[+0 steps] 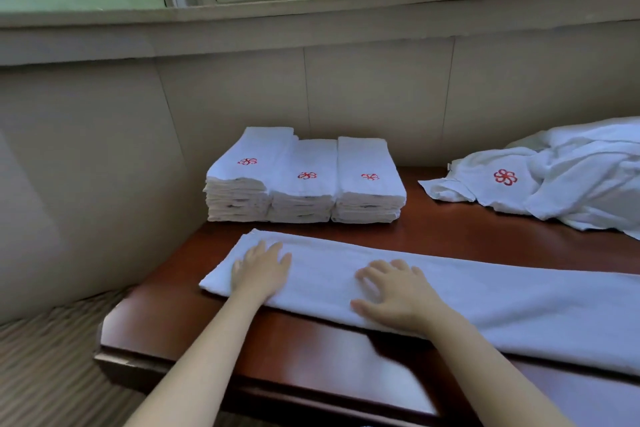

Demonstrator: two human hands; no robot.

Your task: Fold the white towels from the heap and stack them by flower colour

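We're pressing both hands flat on the long folded towel (433, 295) lying across the table (311, 354) — left hand (259, 269) near its left end, right hand (394, 291) beside it, fingers spread. Three red-flower stacks (304, 180) are sitting by the wall; heap (554, 177) is lying far right.

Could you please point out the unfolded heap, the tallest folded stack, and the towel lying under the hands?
Unfolded heap (561, 180), head view, on its crumpled middle.
Tallest folded stack (239, 198), head view, on its front edge.
Towel under the hands (502, 298), head view, on its bare right part.
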